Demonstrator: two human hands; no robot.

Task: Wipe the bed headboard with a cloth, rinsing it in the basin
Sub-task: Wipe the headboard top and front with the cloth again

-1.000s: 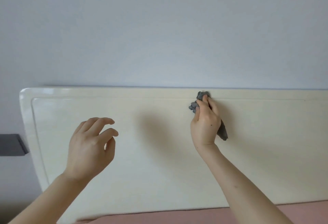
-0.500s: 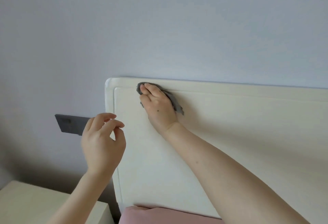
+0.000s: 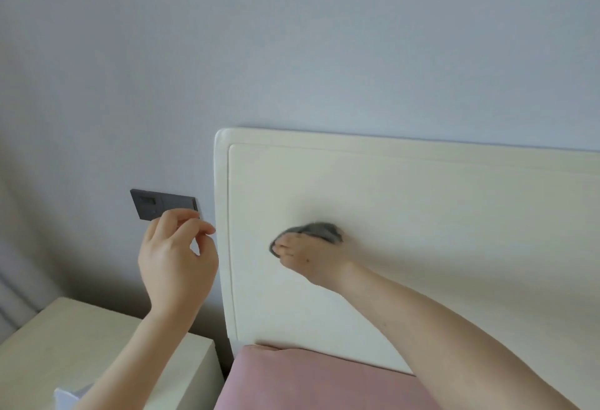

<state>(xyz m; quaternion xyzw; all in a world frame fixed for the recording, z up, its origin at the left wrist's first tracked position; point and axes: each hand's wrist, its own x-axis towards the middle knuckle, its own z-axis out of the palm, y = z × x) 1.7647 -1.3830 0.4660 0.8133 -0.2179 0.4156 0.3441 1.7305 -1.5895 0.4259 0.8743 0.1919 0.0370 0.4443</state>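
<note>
- The cream panelled wooden headboard [image 3: 438,201] stands against the pale blue-grey painted wall [image 3: 292,36], which rises behind and above it.
- The pink padded bedding [image 3: 308,380] lies in front of the headboard's lower edge.
- The cream flat-topped bedside table [image 3: 81,338] sits left of the bedding and headboard.
- The dark grey rectangular wall plate [image 3: 152,206] is on the wall above the table, just left of the headboard.
- The crumpled grey cloth [image 3: 319,231] lies against the headboard's left part, under the right hand [image 3: 308,255], whose arm crosses over the bedding.
- The left hand [image 3: 177,257] hangs in front of the plate's lower right corner, left of the cloth.
</note>
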